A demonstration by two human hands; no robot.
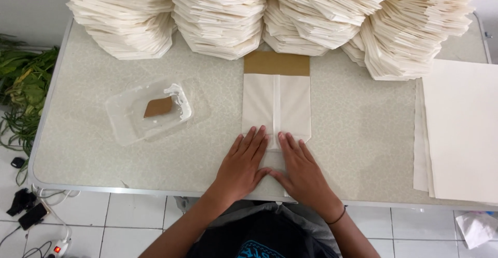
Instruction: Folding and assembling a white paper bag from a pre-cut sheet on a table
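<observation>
Cream paper bag [276, 102], light and creasable, lies at twelve o'clock under flat, open left hand [241, 167] and right hand [303, 172], gripping nothing; best pinched at its edges.

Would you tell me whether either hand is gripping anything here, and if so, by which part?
Nothing is gripped. The left hand and right hand lie flat, palms down, pressing the near end of the cream paper bag against the table.
</observation>
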